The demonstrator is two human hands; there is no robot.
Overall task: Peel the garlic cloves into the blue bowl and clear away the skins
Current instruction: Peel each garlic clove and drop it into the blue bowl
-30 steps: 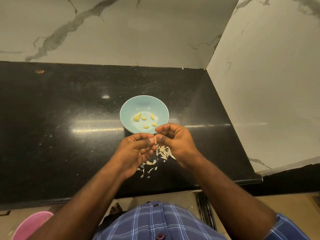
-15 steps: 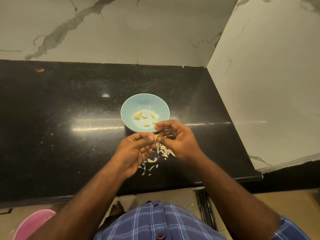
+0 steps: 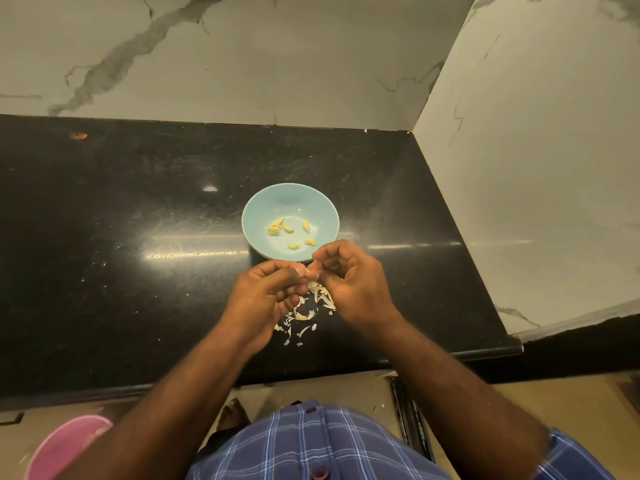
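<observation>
Garlic clove (image 3: 304,270) pinched between fingertips of left hand (image 3: 266,296) and right hand (image 3: 349,285), just before blue bowl (image 3: 263,209) holding six peeled cloves (image 3: 289,232). Best peeled over skins (image 3: 308,311), then dropped in bowl. Below, black granite counter (image 3: 121,237); behind, marble walls (image 3: 242,57).
</observation>
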